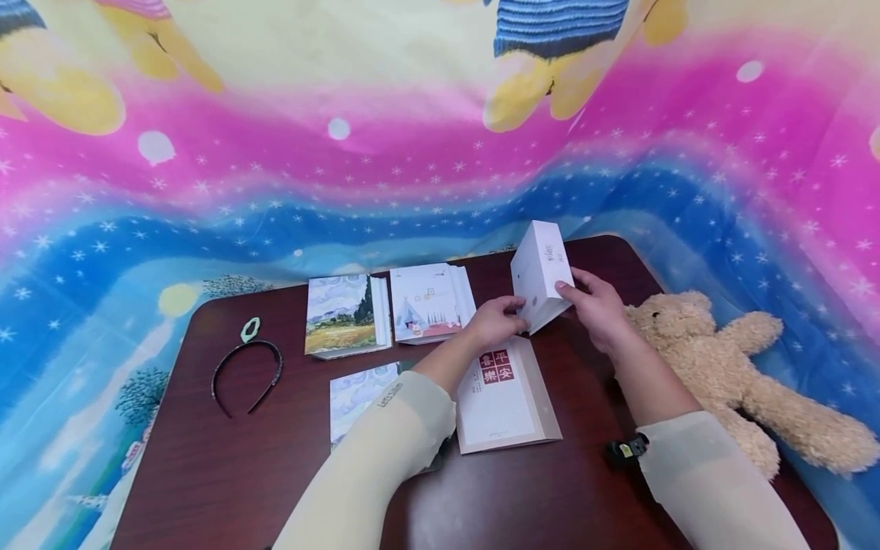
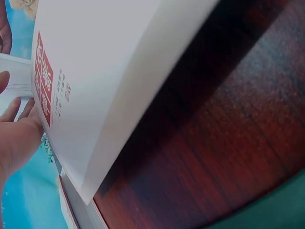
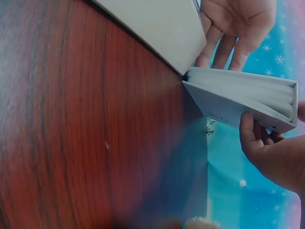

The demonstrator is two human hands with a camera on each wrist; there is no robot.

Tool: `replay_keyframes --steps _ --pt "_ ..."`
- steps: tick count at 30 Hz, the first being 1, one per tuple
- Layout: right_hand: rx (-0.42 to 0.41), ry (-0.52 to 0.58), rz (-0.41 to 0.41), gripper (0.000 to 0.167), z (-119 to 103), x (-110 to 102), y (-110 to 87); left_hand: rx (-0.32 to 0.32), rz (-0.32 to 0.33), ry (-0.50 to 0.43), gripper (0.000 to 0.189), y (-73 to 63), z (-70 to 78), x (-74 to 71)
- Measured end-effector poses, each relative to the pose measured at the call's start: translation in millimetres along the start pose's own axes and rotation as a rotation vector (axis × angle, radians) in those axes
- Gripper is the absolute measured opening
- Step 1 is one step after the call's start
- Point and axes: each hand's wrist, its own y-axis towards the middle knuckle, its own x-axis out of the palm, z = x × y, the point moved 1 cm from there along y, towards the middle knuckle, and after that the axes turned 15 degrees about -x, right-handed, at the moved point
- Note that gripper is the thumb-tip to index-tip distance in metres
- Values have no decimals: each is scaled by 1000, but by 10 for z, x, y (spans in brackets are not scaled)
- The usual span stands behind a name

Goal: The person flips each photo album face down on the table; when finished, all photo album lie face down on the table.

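A thick white album [image 1: 538, 263] stands on end near the back edge of the table, small print on its spine. My right hand [image 1: 600, 309] grips it at the right, thumb pressed on the cover and fingers round the far side, as the right wrist view shows. The left hand [image 1: 496, 321] touches its lower left part with extended fingers [image 3: 224, 50]. The pages [image 3: 248, 90] show between its covers in that view. Just in front lies a white album with red characters [image 1: 502, 405], under the left wrist; it fills much of the left wrist view.
To the left stand a landscape-cover album [image 1: 340, 317] and a tent-picture album [image 1: 422, 305] side by side. Another painted album [image 1: 357, 401] lies partly hidden under my left forearm. A black headband [image 1: 216, 374] is further left; a teddy bear [image 1: 722, 367] sits along the right edge.
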Motion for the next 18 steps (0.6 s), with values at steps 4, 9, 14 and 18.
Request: replay_keyframes --steps 4,9,14,18 --pt "1 -4 -10 84 10 -36 -5 16 -8 34 60 32 -17 -1" --pt "-2 -8 -7 93 50 -59 -6 32 -12 64 62 60 -32 3" --pt "5 3 19 92 96 -101 -17 33 -14 90 63 69 -30 18" --pt "6 16 29 88 129 -140 -18 21 -6 98 62 73 -29 29"
